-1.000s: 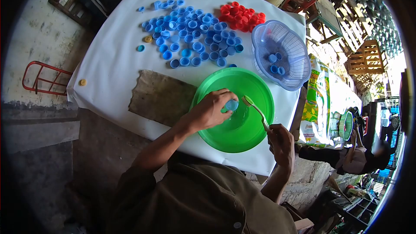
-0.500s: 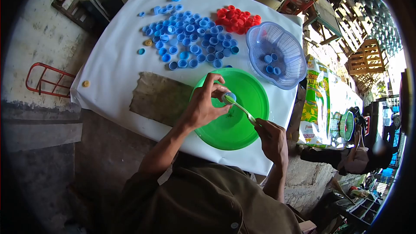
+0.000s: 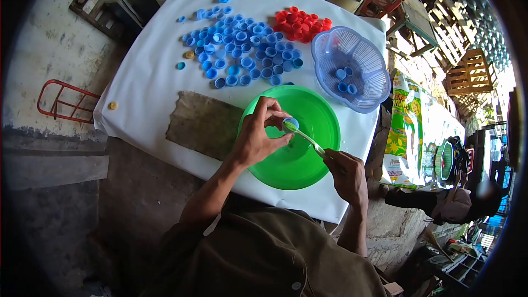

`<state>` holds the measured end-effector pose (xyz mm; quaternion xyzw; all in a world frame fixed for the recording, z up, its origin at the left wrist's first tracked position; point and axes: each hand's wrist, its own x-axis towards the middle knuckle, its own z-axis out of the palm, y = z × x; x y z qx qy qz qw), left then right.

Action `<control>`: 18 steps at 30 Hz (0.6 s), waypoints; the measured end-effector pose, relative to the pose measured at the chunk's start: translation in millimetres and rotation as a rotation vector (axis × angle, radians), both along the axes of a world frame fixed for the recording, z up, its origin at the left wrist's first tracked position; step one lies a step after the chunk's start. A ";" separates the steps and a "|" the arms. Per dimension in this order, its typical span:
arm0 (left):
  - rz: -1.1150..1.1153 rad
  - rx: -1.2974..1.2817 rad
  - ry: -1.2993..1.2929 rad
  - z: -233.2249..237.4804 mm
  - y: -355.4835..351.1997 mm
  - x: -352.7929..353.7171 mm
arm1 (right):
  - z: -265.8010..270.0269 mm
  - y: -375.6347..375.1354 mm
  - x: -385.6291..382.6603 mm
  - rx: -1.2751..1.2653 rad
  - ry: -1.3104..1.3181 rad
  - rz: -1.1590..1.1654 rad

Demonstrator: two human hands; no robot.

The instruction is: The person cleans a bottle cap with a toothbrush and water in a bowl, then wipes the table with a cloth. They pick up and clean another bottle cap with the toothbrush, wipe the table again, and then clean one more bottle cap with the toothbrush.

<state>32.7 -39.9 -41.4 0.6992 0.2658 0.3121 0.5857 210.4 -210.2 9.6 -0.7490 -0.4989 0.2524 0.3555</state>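
Over the green basin (image 3: 319, 170), my left hand (image 3: 256, 137) is closed on a blue bottle cap (image 3: 295, 121), its open side turned toward the brush. My right hand (image 3: 347, 176) grips the handle of a toothbrush (image 3: 311, 140), and the green bristles rest in the cap. Water with some dark specks lies in the basin. Beyond it many blue bottle caps (image 3: 241, 37) are spread on the white table (image 3: 148, 71). A heap of red bottle caps (image 3: 301, 25) sits farther back. The blue plastic basket (image 3: 352, 55) on the right holds several blue caps.
A worn brown cloth (image 3: 201, 124) lies left of the basin, partly under my left forearm. One yellowish cap (image 3: 113, 105) is near the table's left edge. Past the right edge are a printed sack (image 3: 404, 132) and a person (image 3: 456, 203). A red metal frame (image 3: 66, 102) stands at left.
Both hands hold nearly the same place, with the brush still in the cap. The view has shifted slightly, and the person at right has moved a little.
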 end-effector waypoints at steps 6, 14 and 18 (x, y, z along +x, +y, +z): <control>0.005 0.045 0.040 2.6 -7.7 4.5 | 3.2 1.7 4.2 -0.047 -0.083 0.009; 0.035 0.026 0.035 1.7 -9.9 1.0 | -3.9 2.2 3.5 0.038 0.055 0.005; 0.057 -0.005 0.017 -2.7 -7.3 0.3 | -3.0 1.0 9.9 0.009 -0.055 -0.005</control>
